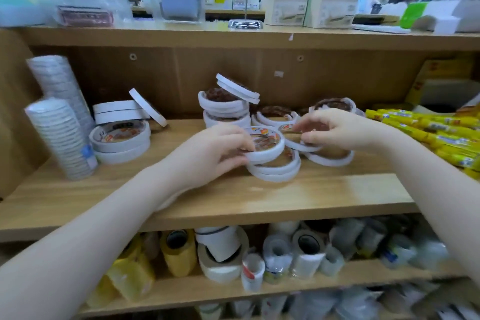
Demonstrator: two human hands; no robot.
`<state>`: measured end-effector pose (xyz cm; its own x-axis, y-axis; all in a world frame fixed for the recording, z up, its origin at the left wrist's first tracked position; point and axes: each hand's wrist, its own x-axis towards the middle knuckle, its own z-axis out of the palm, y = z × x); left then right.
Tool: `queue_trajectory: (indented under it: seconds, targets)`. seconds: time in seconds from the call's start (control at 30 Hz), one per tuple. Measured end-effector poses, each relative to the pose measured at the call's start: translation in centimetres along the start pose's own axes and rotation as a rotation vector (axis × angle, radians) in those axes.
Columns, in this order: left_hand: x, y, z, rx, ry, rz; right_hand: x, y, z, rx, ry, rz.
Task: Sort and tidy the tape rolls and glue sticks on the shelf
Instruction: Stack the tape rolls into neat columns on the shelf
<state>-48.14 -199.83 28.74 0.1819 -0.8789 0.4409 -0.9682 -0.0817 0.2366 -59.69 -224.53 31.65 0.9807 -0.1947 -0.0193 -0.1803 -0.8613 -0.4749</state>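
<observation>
White tape rolls lie in loose piles on the middle wooden shelf (pixel 233 197). My left hand (pixel 215 153) grips the top white tape roll (pixel 267 144) of a short stack (pixel 275 170) at the shelf's centre. My right hand (pixel 337 128) pinches a thin white tape roll (pixel 298 141) just to the right of it, over another flat roll (pixel 330 158). Behind them stands a leaning stack of rolls (pixel 226 109). A tidier stack (pixel 120 140) sits to the left. Yellow glue sticks (pixel 428 132) are heaped at the right end.
Two tall wrapped columns of narrow tape (pixel 61 122) stand at the far left. A yellow box (pixel 441 80) sits at the back right. The lower shelf holds yellow and white tape rolls (pixel 223 252). Boxes (pixel 309 9) line the top of the unit.
</observation>
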Motion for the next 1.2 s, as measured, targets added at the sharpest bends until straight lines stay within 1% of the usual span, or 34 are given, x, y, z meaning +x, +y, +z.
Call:
queue_trajectory:
  seconds: [0.03, 0.07, 0.13, 0.2, 0.33, 0.4, 0.47, 0.57, 0.6, 0.67, 0.77, 0.8, 0.83, 0.93, 1.0, 1.03, 1.1, 1.13, 1.17, 1.2]
  targets:
    - [0.4, 0.3, 0.2, -0.021, -0.043, -0.014, -0.2, 0.5, 0.1, -0.020, -0.061, 0.009]
    - [0.8, 0.5, 0.5, -0.035, -0.078, -0.037, -0.4, 0.9, 0.2, -0.053, -0.089, -0.008]
    - [1.4, 1.0, 0.8, -0.039, -0.135, -0.092, -0.4, 1.3, 0.5, -0.119, -0.070, -0.054]
    - [1.9, 1.3, 1.2, -0.025, -0.179, -0.122, -0.3, 1.4, 0.4, -0.120, 0.006, -0.087]
    - [2.9, 1.9, 1.8, 0.014, -0.205, -0.101, -0.6, 2.9, -1.5, -0.013, 0.273, -0.160]
    - [3.4, 2.1, 1.8, 0.008, -0.221, -0.087, -1.3, 3.8, -2.5, -0.008, 0.305, -0.184]
    - [3.9, 2.4, 1.8, -0.040, -0.249, -0.090, -1.9, 4.6, -2.8, -0.029, 0.205, -0.155]
    - [4.6, 2.9, 1.9, -0.109, -0.277, -0.120, -2.4, 4.9, -2.1, -0.204, -0.046, -0.097]
    - [4.8, 3.0, 2.0, -0.106, -0.281, -0.128, -2.4, 4.9, -1.8, -0.266, -0.092, -0.085]
    - [5.1, 3.3, 2.4, -0.106, -0.278, -0.151, -2.1, 4.6, -1.5, -0.362, -0.111, -0.098]
    - [5.6, 3.7, 3.1, -0.114, -0.238, -0.171, -1.8, 4.6, -1.4, -0.403, -0.111, -0.151]
    - [5.8, 3.7, 3.3, -0.104, -0.225, -0.174, -1.8, 4.7, -1.6, -0.391, -0.087, -0.160]
    - [6.0, 3.8, 3.5, -0.089, -0.214, -0.177, -1.7, 4.8, -1.9, -0.364, -0.037, -0.163]
    - [6.2, 3.7, 4.0, -0.025, -0.179, -0.171, -1.3, 5.2, -3.0, -0.268, 0.195, -0.198]
    - [6.1, 3.7, 4.1, 0.011, -0.114, -0.141, -1.0, 4.8, -3.6, -0.194, 0.306, -0.242]
    - [5.9, 3.6, 4.0, 0.025, -0.056, -0.126, -0.9, 4.5, -3.7, -0.146, 0.333, -0.267]
    - [5.5, 3.3, 3.8, 0.061, 0.104, -0.105, -0.7, 3.8, -3.6, -0.071, 0.329, -0.345]
    - [5.4, 3.2, 3.7, 0.075, 0.180, -0.101, -0.5, 3.3, -3.3, -0.061, 0.296, -0.395]
    - [5.3, 3.2, 3.6, 0.080, 0.228, -0.107, -0.3, 3.0, -2.8, -0.076, 0.247, -0.445]
    - [5.2, 3.1, 3.4, 0.080, 0.240, -0.120, -0.1, 2.6, -2.1, -0.104, 0.193, -0.488]
